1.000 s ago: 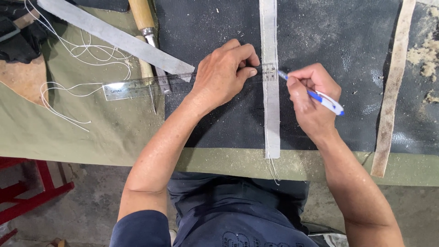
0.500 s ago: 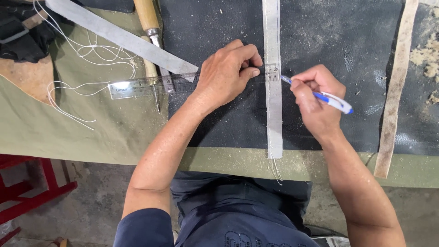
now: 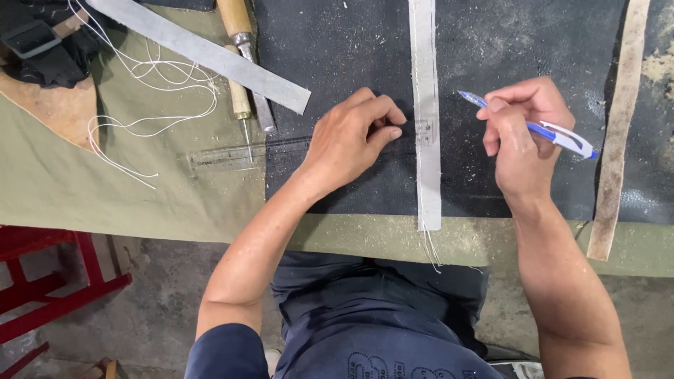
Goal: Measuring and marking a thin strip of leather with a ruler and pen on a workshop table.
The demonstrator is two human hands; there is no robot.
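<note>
My left hand (image 3: 354,137) presses down on a clear plastic ruler (image 3: 242,153) that lies across a black sheet (image 3: 519,42) and a narrow white fabric strip (image 3: 427,105). The ruler's right end rests on the strip. My right hand (image 3: 523,133) grips a blue and white pen (image 3: 537,130), held to the right of the strip with its tip lifted off the sheet and pointing up-left.
A long grey flat metal bar (image 3: 203,52) lies diagonally at the upper left over wooden-handled tools (image 3: 239,35). White thread (image 3: 151,105) loops on the olive cloth (image 3: 105,189). A tan strip (image 3: 618,133) runs down the right. A red stool (image 3: 49,277) stands below left.
My right hand has pulled the pen away from the ruler's end, moving right and up. My left hand and the ruler have shifted down along the strip.
</note>
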